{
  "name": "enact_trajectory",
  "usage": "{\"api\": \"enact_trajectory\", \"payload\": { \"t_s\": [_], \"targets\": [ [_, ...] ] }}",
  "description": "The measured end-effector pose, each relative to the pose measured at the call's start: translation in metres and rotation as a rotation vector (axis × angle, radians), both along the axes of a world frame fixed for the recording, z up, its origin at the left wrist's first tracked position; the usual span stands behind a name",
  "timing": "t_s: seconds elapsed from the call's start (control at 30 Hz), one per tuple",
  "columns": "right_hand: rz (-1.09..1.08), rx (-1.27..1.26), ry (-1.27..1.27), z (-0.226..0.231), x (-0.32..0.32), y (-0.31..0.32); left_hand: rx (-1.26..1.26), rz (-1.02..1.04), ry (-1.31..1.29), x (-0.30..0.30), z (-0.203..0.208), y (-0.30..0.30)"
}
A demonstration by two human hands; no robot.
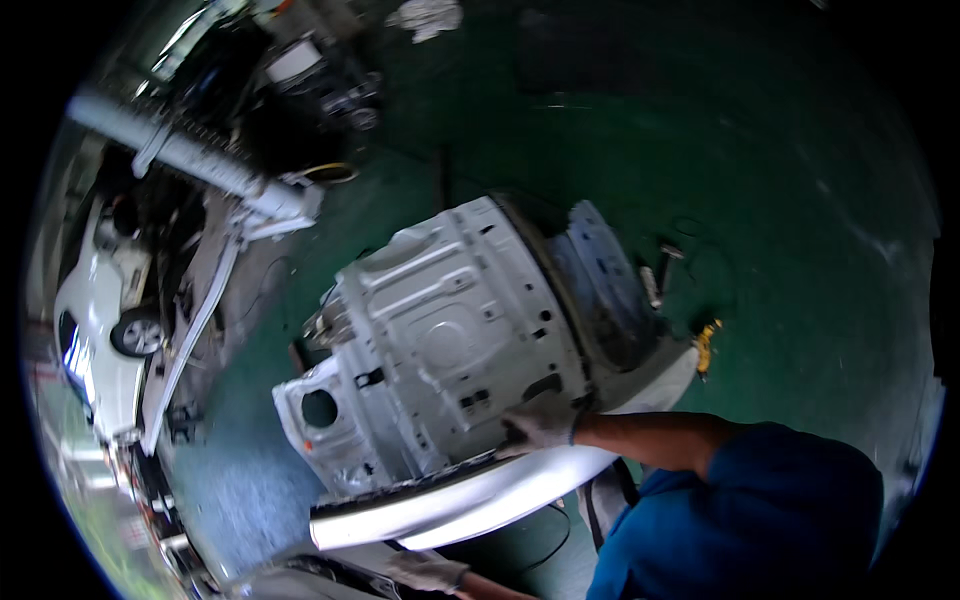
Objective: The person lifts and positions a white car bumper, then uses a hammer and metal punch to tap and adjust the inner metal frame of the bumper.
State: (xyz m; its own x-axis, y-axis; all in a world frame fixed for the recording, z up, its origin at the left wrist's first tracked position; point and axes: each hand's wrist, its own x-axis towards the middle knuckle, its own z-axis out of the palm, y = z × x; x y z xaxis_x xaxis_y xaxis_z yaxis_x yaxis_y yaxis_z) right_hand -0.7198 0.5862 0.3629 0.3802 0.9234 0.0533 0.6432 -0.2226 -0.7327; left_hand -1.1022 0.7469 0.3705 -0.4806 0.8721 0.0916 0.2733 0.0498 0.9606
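Note:
A large light-grey stamped metal car body panel [440, 340], with ribs and several holes, lies tilted in front of me. A glossy white curved strip [470, 500] runs along its near edge. My right hand [543, 430], in a grey glove, lies on the panel just above that strip, its fingers spread and darkened at the tips. Lower down, my left hand [430, 572], also gloved, is beside the strip's lower edge and a grey car part [310, 580]. Its fingers are blurred, so their grip is unclear.
A hammer [670, 252] and a yellow power tool [708, 348] lie on the green floor [800, 280] to the right. At left are a white car [105, 320], a pale post [200, 160] and a long metal arm [200, 340]. Engine parts [330, 90] stand farther back.

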Motion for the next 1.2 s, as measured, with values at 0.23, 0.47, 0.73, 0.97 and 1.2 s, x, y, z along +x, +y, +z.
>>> {"api": "enact_trajectory", "payload": {
  "t_s": [0.23, 0.47, 0.73, 0.97, 1.2],
  "targets": [
    [-0.025, -0.020, 0.134, 0.000, 0.014, -0.010, 0.032, -0.178, 0.471, 0.123, 0.122, 0.058],
    [0.000, -0.124, 0.161, 0.003, 0.009, -0.009, 0.059, -0.184, 0.711, 0.102, 0.109, 0.068],
    [-0.086, -0.086, 0.466, -0.001, 0.022, -0.005, -0.048, -0.225, 0.158, 0.102, 0.130, 0.092],
    [-0.827, -0.078, 0.334, -0.006, 0.086, -0.041, -0.145, -0.070, 0.291, 0.064, 0.128, 0.133],
    [-1.002, -0.127, 1.015, -0.113, 0.116, -0.083, -0.040, -0.092, 0.086, 0.063, 0.109, 0.148]
  ]
}}
